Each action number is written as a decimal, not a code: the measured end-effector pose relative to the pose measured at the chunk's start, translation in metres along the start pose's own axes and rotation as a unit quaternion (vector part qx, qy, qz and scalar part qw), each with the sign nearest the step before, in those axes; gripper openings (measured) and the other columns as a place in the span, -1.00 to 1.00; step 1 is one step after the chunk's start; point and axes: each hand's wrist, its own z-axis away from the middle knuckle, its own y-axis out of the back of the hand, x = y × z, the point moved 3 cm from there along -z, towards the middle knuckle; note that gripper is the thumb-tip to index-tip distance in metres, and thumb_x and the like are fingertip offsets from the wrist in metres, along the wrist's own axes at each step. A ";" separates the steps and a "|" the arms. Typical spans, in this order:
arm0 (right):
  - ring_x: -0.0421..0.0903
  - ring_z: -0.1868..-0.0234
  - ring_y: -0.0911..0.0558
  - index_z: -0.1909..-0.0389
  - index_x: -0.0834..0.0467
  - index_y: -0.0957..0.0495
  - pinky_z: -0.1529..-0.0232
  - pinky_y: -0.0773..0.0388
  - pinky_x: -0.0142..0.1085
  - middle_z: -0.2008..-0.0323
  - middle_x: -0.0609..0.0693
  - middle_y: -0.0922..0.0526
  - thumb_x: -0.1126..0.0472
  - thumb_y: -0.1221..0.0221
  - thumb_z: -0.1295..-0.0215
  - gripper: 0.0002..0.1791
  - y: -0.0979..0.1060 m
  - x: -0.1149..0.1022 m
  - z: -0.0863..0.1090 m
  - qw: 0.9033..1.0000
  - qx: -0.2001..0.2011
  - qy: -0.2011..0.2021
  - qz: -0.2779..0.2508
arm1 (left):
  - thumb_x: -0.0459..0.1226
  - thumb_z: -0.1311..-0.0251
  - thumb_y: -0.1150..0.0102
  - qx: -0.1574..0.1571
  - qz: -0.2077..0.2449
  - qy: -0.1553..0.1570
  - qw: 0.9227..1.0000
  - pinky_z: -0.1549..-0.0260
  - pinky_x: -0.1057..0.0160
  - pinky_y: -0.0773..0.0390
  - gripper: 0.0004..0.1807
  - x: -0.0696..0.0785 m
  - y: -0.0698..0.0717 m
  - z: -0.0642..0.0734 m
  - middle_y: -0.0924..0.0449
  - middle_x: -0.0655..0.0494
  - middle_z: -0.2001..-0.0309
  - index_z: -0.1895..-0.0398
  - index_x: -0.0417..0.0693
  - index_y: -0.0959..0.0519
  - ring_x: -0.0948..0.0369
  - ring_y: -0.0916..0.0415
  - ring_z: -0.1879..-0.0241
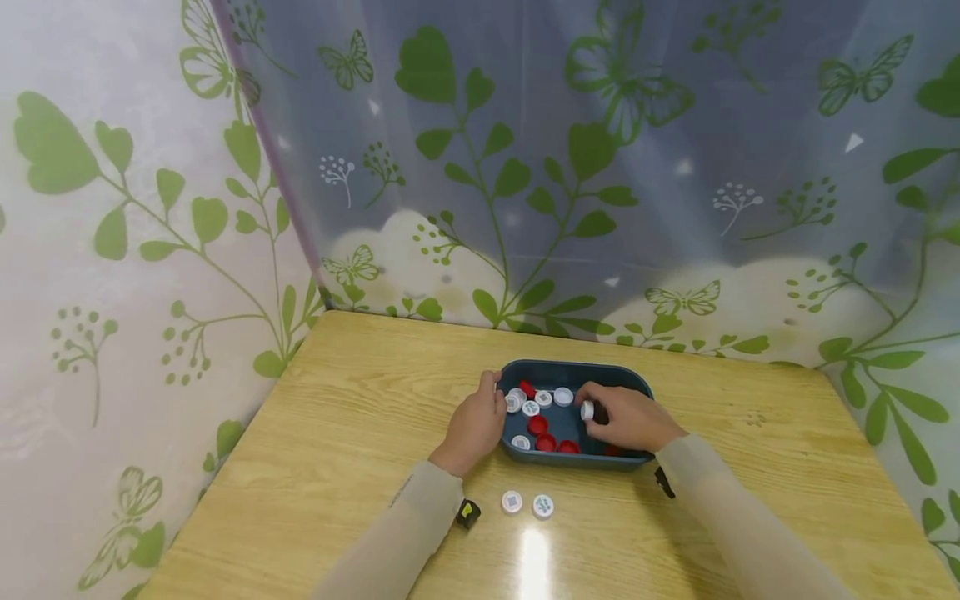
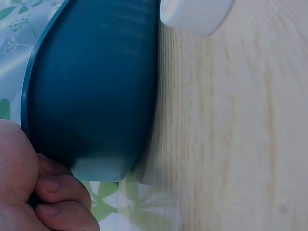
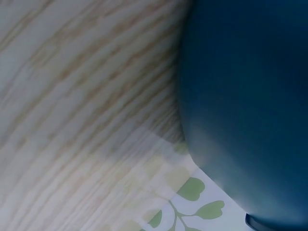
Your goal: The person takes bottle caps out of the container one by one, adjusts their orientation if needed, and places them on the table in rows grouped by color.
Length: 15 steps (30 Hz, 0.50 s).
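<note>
Right hand (image 1: 632, 417) pinches one white cap (image 1: 587, 410), left hand (image 1: 474, 425) grips one blue tray (image 1: 577, 460), two caps (image 1: 512, 502) lie outside

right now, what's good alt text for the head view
A person's left hand holds a blue tray of red and white caps while the right hand pinches a white cap over it; two loose caps lie on the table.

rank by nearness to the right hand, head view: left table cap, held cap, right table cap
1. Held cap: pinched by the right hand.
2. Right table cap: in front of the tray.
3. Left table cap: beside it, farther left.
</note>
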 end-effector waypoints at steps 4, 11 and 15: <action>-0.27 0.35 -0.57 -0.12 0.01 -0.55 0.24 -0.55 -0.22 0.18 -0.18 -0.69 0.12 -0.29 -0.33 -0.64 0.000 -0.001 0.000 1.000 0.004 -0.002 -0.002 | -0.20 -0.63 0.14 0.000 -0.001 0.001 1.000 0.54 0.24 -0.44 -0.61 0.000 0.001 0.000 -0.47 0.10 0.62 -0.40 -0.09 -0.31 0.22 -0.50 0.54; -0.20 0.10 -0.57 -0.09 -0.02 -0.68 0.00 -0.58 -0.13 0.08 -0.18 -0.64 0.04 -0.34 -0.37 -0.68 -0.002 0.001 -0.002 0.997 0.016 0.052 0.062 | -0.20 -0.63 0.14 -0.006 0.004 0.005 1.000 0.56 0.26 -0.40 -0.61 0.001 0.001 0.001 -0.44 0.12 0.64 -0.41 -0.09 -0.30 0.23 -0.47 0.57; -0.12 0.03 -0.63 -0.15 0.03 -0.67 -0.05 -0.59 -0.08 0.03 -0.11 -0.68 0.14 -0.33 -0.36 -0.65 -0.002 0.001 -0.002 0.996 0.014 0.051 0.066 | -0.19 -0.63 0.15 -0.008 0.005 0.006 1.000 0.57 0.27 -0.39 -0.60 0.001 0.000 0.000 -0.44 0.12 0.65 -0.42 -0.08 -0.30 0.23 -0.47 0.57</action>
